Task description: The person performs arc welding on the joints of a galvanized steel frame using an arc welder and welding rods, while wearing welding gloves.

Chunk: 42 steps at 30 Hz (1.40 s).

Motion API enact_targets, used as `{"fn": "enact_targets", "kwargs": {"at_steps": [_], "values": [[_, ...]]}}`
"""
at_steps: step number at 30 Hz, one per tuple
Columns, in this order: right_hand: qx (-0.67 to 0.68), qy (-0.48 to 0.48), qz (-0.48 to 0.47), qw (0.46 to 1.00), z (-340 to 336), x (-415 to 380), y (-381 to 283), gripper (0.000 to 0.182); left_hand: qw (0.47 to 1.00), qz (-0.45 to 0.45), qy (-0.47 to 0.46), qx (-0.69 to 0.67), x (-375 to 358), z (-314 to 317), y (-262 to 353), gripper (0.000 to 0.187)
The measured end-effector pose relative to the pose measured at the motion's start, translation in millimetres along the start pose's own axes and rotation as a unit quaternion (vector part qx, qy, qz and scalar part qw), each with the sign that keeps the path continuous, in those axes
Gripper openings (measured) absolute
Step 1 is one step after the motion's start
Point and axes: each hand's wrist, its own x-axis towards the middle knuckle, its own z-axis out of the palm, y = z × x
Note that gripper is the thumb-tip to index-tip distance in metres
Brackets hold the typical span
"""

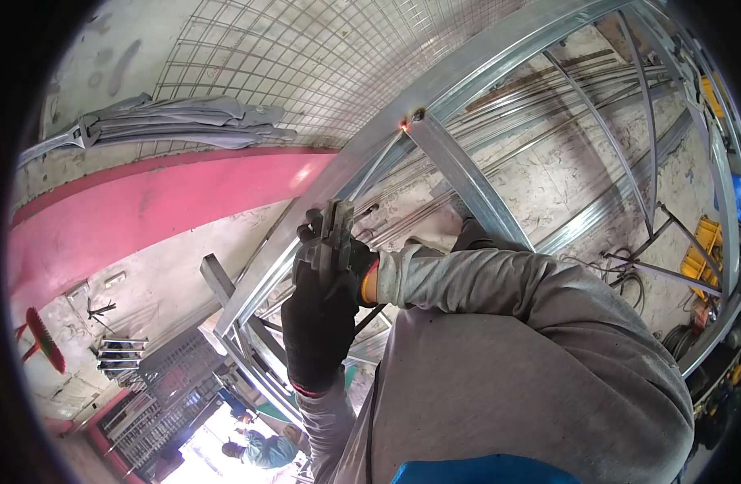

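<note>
My left hand, in a black glove, is closed around a narrow grey tool that looks like a welding electrode holder. Pressed close beside it, my right hand is gloved too, its fingers curled at the same tool and partly hidden. From near the tool's end a thin pale rod slants up to a small red-glowing spot on a steel frame. A dark scorched mark lies beside the glow, where a crosswise square tube meets the long frame member.
Behind the frame, long metal bars lie on the floor. Wire mesh and a folded grey umbrella-like bundle are at upper left, above a pink wall band. Yellow crates stand at right. Another person is far below left.
</note>
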Motion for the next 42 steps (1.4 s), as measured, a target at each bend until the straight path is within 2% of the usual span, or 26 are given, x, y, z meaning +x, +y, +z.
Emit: {"fn": "enact_targets", "kwargs": {"at_steps": [4, 8, 10, 11, 12, 13, 14, 15, 16, 17, 18, 19, 20, 21, 23, 24, 26, 30, 32, 33, 34, 36, 37, 38, 41, 42], "values": [[0.233, 0.017, -0.004, 0.972, 16, 4, 11, 0.042, 0.999, 0.032, -0.024, 0.028, -1, -3, -9, 0.023], [0.229, 0.094, -0.086, 0.965, 12, -12, 16, 0.049, 0.998, -0.062, -0.024, -0.001, -2, -2, -7, 0.025], [0.292, 0.120, -0.115, 0.942, 16, -11, 19, 0.057, 1.000, 0.001, -0.016, -0.020, 1, -3, -4, 0.025], [0.492, 0.103, -0.127, 0.855, 28, 2, 24, 0.062, 0.999, 0.023, -0.013, -0.027, 3, -4, -6, 0.025], [0.818, 0.054, -0.141, 0.556, 46, 18, 27, 0.068, 0.975, 0.171, -0.019, 0.143, 8, -8, -18, 0.028], [0.953, 0.063, -0.127, 0.268, 69, 32, 24, 0.074, 0.943, 0.241, -0.027, 0.228, 8, -8, -17, 0.030], [0.949, 0.056, -0.199, 0.239, 72, 36, 28, 0.072, 0.900, 0.311, -0.023, 0.306, 10, -8, -12, 0.032], [0.939, 0.045, -0.270, 0.207, 75, 39, 32, 0.069, 0.972, 0.166, -0.031, 0.166, 4, -3, 0, 0.026], [0.937, 0.018, -0.185, 0.296, 32, 14, 13, 0.037, 0.994, 0.059, -0.045, 0.079, 1, -5, 8, 0.024], [0.867, 0.095, -0.227, 0.433, 64, 33, 34, 0.035, 0.998, -0.048, -0.038, -0.009, -1, -6, 16, 0.021], [0.760, 0.191, -0.242, 0.572, 94, 50, 54, 0.034, 0.997, -0.070, -0.042, -0.002, -2, -7, 17, 0.024], [0.648, 0.285, -0.235, 0.666, 132, 70, 80, 0.033, 0.995, -0.092, -0.046, 0.005, -3, -8, 18, 0.026], [0.561, 0.248, -0.192, 0.766, 97, 50, 67, 0.033, 0.995, -0.073, -0.054, 0.044, -2, -7, 17, 0.031], [0.502, 0.206, -0.166, 0.824, 64, 35, 52, 0.032, 0.998, -0.008, -0.006, 0.065, -6, -1, 1, 0.031], [0.479, 0.183, -0.151, 0.845, 57, 28, 50, 0.032, 0.998, 0.025, 0.034, 0.050, -8, 5, -9, 0.028], [0.478, 0.175, -0.148, 0.848, 54, 27, 47, 0.031, 0.997, 0.042, 0.054, 0.043, -9, 8, -15, 0.026], [0.487, 0.161, -0.150, 0.845, 53, 26, 45, 0.031, 0.957, 0.162, 0.028, 0.238, -8, 3, -23, 0.021], [0.500, 0.138, -0.153, 0.841, 53, 24, 40, 0.030, 0.990, 0.063, -0.009, 0.128, -7, 0, -16, 0.016], [0.504, 0.124, -0.153, 0.841, 53, 23, 41, 0.030, 0.955, 0.174, 0.000, 0.241, -5, -2, -14, 0.012], [0.510, 0.118, -0.153, 0.838, 53, 24, 41, 0.030, 0.955, 0.174, 0.000, 0.241, -6, -1, -14, 0.012], [0.521, 0.110, -0.154, 0.832, 54, 25, 40, 0.030, 0.988, 0.083, -0.006, 0.128, -7, 0, -14, 0.010], [0.557, 0.088, -0.161, 0.810, 57, 28, 40, 0.030, 1.000, -0.010, -0.012, 0.013, -7, 2, -10, 0.009], [0.595, 0.071, -0.166, 0.783, 52, 27, 36, 0.031, 0.998, -0.046, -0.007, -0.031, -7, 2, -4, 0.006], [0.668, 0.041, -0.172, 0.723, 49, 27, 30, 0.031, 0.994, -0.082, -0.002, -0.074, -6, 1, -1, 0.006], [0.898, -0.066, -0.179, 0.396, 23, 15, 8, 0.032, 0.994, -0.076, -0.002, -0.076, -5, 1, -4, 0.008], [0.918, -0.084, -0.155, 0.356, 16, 13, 5, 0.031, 0.989, -0.100, 0.019, -0.105, -5, 4, 3, 0.010]]}}
